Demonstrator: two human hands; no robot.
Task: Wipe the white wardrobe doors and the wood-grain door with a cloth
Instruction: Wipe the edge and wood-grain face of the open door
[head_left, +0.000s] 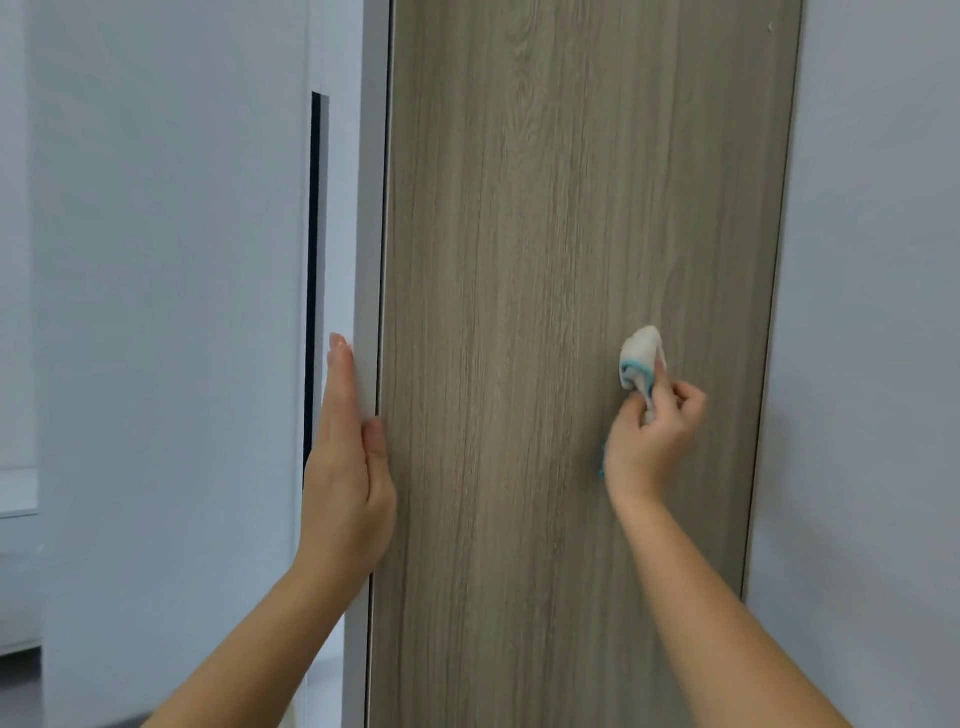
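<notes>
Head view:
- The wood door (545, 234) fills the middle, upright, with a white edge strip (371, 208) down its left side.
- The left hand (345, 467) lies flat along that strip, fingers straight and together, thumb resting on the wood face.
- The right hand (649, 436) has its fingers curled tight round a bunched white cloth (641, 358) with teal trim.
- The cloth touches the door right of centre, at mid-height.
- A white panel (156, 260) stands to the left.
</notes>
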